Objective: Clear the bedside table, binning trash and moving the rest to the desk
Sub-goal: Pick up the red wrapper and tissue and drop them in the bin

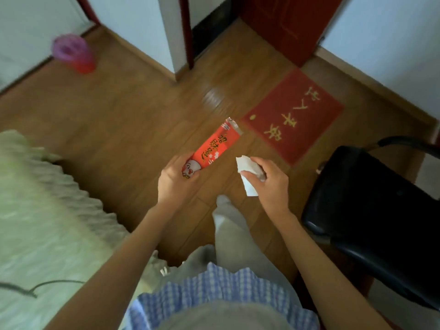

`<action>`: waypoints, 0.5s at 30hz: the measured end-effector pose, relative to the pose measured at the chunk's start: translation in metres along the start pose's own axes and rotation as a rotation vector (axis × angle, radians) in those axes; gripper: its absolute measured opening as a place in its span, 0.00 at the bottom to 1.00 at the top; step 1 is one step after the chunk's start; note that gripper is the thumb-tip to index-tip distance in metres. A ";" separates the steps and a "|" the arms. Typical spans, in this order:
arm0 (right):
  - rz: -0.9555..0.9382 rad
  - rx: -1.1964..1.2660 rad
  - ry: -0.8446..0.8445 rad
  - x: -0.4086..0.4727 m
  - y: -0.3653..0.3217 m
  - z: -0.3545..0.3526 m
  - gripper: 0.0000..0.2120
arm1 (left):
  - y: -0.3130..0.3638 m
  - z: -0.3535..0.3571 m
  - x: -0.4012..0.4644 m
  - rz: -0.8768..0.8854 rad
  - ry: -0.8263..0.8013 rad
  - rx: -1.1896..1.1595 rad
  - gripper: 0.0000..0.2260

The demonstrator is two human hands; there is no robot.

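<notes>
My left hand (pixel 177 181) grips the lower end of a long red snack wrapper (pixel 214 145) with yellow characters and a cartoon figure; its clear sealed end points up and away over the wooden floor. My right hand (pixel 267 179) is closed around crumpled white tissue paper (pixel 247 173), which sticks out above and below my fingers. Both hands are held out in front of me at waist height, about a hand's width apart. A red bin with a purple liner (pixel 73 54) stands on the floor at the far left, blurred. The bedside table and desk are out of view.
A bed with a pale fluffy cover (pixel 40 198) fills the left side, a dark cable lying on it. A black chair (pixel 371 210) stands at the right. A red doormat (pixel 294 116) lies before a dark red door (pixel 285 22). My leg in grey trousers steps forward.
</notes>
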State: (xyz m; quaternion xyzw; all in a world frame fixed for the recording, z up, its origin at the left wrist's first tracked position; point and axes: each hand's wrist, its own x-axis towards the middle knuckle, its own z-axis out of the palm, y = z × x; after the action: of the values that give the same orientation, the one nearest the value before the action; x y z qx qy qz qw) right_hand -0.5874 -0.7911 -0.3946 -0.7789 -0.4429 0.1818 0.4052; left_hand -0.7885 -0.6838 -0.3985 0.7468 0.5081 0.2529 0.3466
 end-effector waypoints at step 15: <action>-0.426 -0.062 -0.398 0.257 -0.055 0.096 0.17 | -0.029 -0.051 0.137 -0.416 0.426 0.014 0.19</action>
State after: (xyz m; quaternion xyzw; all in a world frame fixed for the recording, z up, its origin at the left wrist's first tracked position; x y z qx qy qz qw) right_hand -0.5395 -0.5150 -0.3901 -0.6293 -0.6727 0.2282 0.3152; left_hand -0.7935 -0.5358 -0.3852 0.5594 0.7131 0.3239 0.2714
